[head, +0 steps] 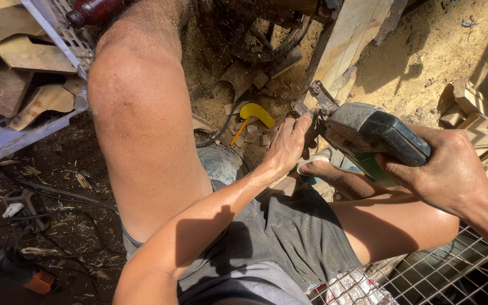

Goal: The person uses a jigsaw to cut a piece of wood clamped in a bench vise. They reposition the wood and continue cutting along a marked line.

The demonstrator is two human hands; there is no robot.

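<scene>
a crate of wood offcuts (24,85) sits at the upper left, a wire rack (453,271) at the lower right. the right hand (450,172) is clenched around a power tool (377,135). the left hand (286,144) reaches its fingertips to the tool's front by a leaning plank (348,42); what they touch is hidden.
</scene>
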